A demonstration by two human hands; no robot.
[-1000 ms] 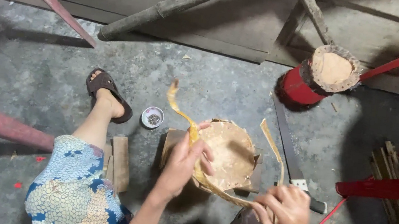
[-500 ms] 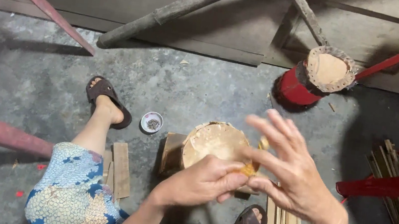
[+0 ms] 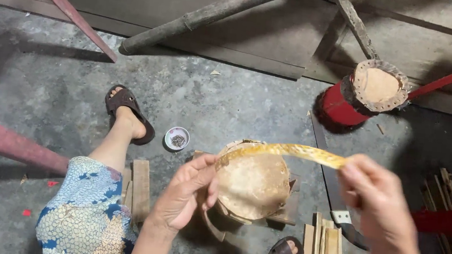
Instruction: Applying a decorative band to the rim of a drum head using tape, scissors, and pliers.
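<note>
Strip (image 3: 283, 149) spans both hands above disc (image 3: 253, 184); dish (image 3: 177, 138) nearby.

Small dish (image 3: 177, 138) of dark bits sits on the concrete floor (image 3: 44, 83), above-left of the left fingers. Red drum (image 3: 354, 99) with tan skin stands above the right fingers. Wood slats (image 3: 325, 252) lie below them. Bamboo pole (image 3: 210, 14) leans at top.
</note>
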